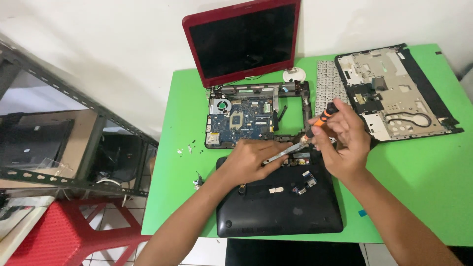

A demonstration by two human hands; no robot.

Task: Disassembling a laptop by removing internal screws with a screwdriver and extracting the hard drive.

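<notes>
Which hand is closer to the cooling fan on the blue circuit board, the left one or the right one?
The left. The left hand lies just below the board, diagonally below the cooling fan. The right hand, holding the orange-handled screwdriver, is farther off, past the board's right end.

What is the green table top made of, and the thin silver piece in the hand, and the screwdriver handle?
Green table top: looks like smooth painted wood or laminate, flat colour, slight sheen. Thin silver piece in the left hand: probably metal, shiny grey. Screwdriver handle in the right hand: likely orange plastic with black rubbery grip.
</notes>
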